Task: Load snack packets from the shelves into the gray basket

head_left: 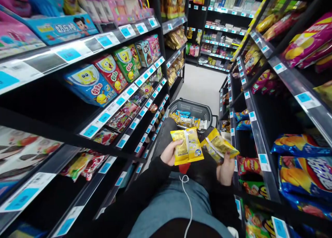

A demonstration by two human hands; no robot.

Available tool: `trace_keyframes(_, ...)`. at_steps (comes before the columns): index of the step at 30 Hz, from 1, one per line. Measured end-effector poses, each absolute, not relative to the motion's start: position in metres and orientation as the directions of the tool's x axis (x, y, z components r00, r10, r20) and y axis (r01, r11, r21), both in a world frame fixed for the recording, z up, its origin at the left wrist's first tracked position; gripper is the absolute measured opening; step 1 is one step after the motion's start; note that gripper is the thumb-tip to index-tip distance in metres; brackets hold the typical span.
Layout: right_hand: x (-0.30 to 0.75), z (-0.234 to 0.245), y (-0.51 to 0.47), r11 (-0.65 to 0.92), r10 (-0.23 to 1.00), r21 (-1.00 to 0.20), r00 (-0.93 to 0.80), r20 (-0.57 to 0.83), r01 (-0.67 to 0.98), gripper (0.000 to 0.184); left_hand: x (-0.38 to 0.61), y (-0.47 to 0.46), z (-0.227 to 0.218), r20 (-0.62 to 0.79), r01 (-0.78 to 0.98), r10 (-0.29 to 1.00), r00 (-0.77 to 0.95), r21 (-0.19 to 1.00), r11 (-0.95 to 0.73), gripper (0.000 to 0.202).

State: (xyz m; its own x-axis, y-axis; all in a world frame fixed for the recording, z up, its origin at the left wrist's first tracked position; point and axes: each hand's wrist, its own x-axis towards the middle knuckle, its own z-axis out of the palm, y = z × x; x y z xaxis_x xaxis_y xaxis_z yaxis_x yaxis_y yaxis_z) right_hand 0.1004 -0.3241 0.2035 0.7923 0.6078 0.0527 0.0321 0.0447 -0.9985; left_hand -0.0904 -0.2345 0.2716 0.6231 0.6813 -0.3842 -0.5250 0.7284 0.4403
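My left hand (169, 154) grips a yellow snack packet (187, 146) by its left edge, held upright in front of me. My right hand (226, 170) holds a second yellow packet (219, 146), tilted to the right. The two packets almost touch at the middle. Just beyond them a grey shopping basket (193, 108) stands on the floor, holding several yellow and blue packets. Both arms wear black sleeves.
I am in a narrow shop aisle. Dark shelves on the left (114, 106) carry boxed biscuits and sweets. Shelves on the right (259, 134) carry bags of crisps (301, 146). A white cable (188, 200) hangs down my front. Pale floor (201, 84) lies beyond the basket.
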Motion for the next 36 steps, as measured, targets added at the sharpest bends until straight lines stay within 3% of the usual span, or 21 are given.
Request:
trace_keyframes(3,0.12,0.175,-0.313,-0.115,0.712,-0.953,0.645,-0.276,-0.282,0.062,-0.092,-0.222,0.282,-0.398,-0.51,0.732,0.552,0.533,0.675,0.051)
trace_keyframes(5,0.121,0.158,-0.308,-0.288,0.762,-0.915,0.511,-0.398,-0.282,0.07,-0.091,-0.212,0.29,-0.398,-0.481,0.769,0.5,0.611,0.629,0.054)
trace_keyframes(7,0.115,0.148,-0.304,-0.438,0.786,-0.888,0.42,-0.453,-0.139,0.069,-0.088,-0.202,0.296,-0.397,-0.443,0.803,0.445,0.681,0.582,0.056)
trace_keyframes(9,0.106,0.147,-0.299,-0.54,0.788,-0.835,0.413,-0.456,0.11,0.057,-0.084,-0.192,0.3,-0.404,-0.384,0.832,0.38,0.75,0.539,0.058)
trace_keyframes(12,0.101,0.159,-0.285,-0.674,0.733,-0.578,0.512,-0.447,0.461,0.038,-0.076,-0.177,0.297,-0.404,-0.22,0.848,0.344,0.843,0.491,0.06)
trace_keyframes(14,0.105,0.172,-0.275,-0.708,0.705,-0.454,0.579,-0.409,0.541,0.037,-0.07,-0.167,0.292,-0.38,-0.072,0.849,0.366,0.898,0.433,0.059)
trace_keyframes(15,0.109,0.179,-0.271,-0.695,0.713,-0.475,0.603,-0.358,0.54,0.038,-0.066,-0.162,0.29,-0.365,0.004,0.846,0.389,0.919,0.395,0.057)
trace_keyframes(17,0.117,0.197,-0.265,-0.572,0.76,-0.67,0.613,-0.217,0.473,0.041,-0.057,-0.155,0.286,-0.345,0.146,0.819,0.459,0.938,0.313,0.056)
trace_keyframes(19,0.126,0.218,-0.26,-0.327,0.816,-0.902,0.565,-0.12,0.281,0.041,-0.047,-0.149,0.285,-0.354,0.248,0.744,0.567,0.934,0.256,0.059)
trace_keyframes(21,0.136,0.238,-0.255,-0.112,0.903,-0.994,0.417,-0.103,-0.003,0.045,-0.035,-0.146,0.284,-0.39,0.314,0.612,0.688,0.92,0.233,0.063)
trace_keyframes(23,0.145,0.254,-0.249,-0.08,0.968,-0.976,0.219,-0.125,-0.203,0.052,-0.024,-0.143,0.284,-0.416,0.346,0.447,0.792,0.909,0.234,0.065)
trace_keyframes(26,0.155,0.263,-0.242,-0.18,0.978,-0.951,0.06,-0.201,-0.251,0.047,-0.011,-0.142,0.283,-0.403,0.353,0.322,0.857,0.913,0.203,0.078)
trace_keyframes(30,0.16,0.259,-0.243,-0.206,0.972,-0.967,0.084,-0.22,-0.147,0.027,-0.007,-0.146,0.281,-0.383,0.373,0.364,0.849,0.922,0.102,0.1)
trace_keyframes(36,0.165,0.25,-0.252,-0.211,0.977,-0.966,-0.022,-0.21,-0.151,0.028,-0.01,-0.149,0.276,-0.356,0.382,0.417,0.836,0.924,0.024,0.088)
